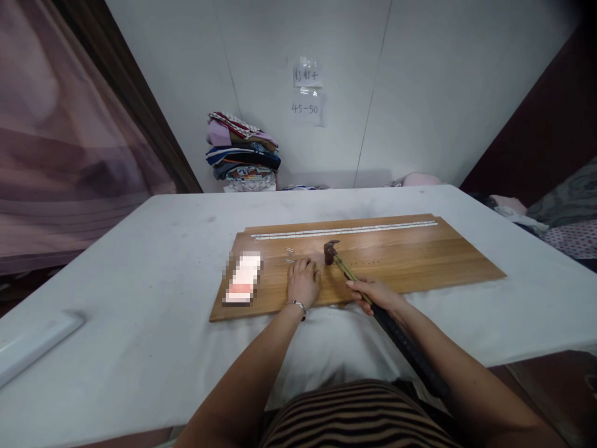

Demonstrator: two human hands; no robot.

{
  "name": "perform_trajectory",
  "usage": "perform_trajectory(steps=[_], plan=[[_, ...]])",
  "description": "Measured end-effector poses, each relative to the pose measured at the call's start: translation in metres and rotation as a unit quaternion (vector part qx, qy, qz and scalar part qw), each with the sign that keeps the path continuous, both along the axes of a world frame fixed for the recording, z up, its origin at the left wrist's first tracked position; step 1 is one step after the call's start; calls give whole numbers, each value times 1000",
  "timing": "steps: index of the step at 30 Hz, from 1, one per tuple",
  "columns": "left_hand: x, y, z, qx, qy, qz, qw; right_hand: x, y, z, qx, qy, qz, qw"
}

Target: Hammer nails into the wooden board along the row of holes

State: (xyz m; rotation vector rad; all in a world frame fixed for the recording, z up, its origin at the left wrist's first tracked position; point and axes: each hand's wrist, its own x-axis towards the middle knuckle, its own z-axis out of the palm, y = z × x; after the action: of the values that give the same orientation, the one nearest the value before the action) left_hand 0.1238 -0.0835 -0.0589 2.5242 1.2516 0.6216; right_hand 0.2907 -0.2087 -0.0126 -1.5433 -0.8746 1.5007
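Note:
My right hand point(373, 294) is wrapped around the shaft of a claw hammer point(346, 269), high up near its head, with the dark grip trailing back under my forearm. The hammer's head is low over a wood-grain board point(415, 249), just right of my left hand; whether it touches the board I cannot tell. My left hand point(304, 283) lies palm down on the board, fingers stretched forward. Beside its fingertips are several loose nails point(290, 251). A row of small dark marks point(368, 262), perhaps nail heads, runs across the board right of the hammer.
Two white measuring strips point(345, 230) lie along the board's far edge. A blurred-out bright rectangular item point(243, 277) rests on its left end. The board lies on a white-covered table point(116, 267). Folded cloths point(242, 152) are stacked against the wall. A white object point(37, 339) sits at far left.

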Motion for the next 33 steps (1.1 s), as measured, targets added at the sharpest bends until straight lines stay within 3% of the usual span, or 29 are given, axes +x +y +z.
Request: perform_trajectory(steps=[33], plan=[[0, 0, 2, -1, 11, 4, 1000, 2, 0, -3, 7, 14, -2, 1000]])
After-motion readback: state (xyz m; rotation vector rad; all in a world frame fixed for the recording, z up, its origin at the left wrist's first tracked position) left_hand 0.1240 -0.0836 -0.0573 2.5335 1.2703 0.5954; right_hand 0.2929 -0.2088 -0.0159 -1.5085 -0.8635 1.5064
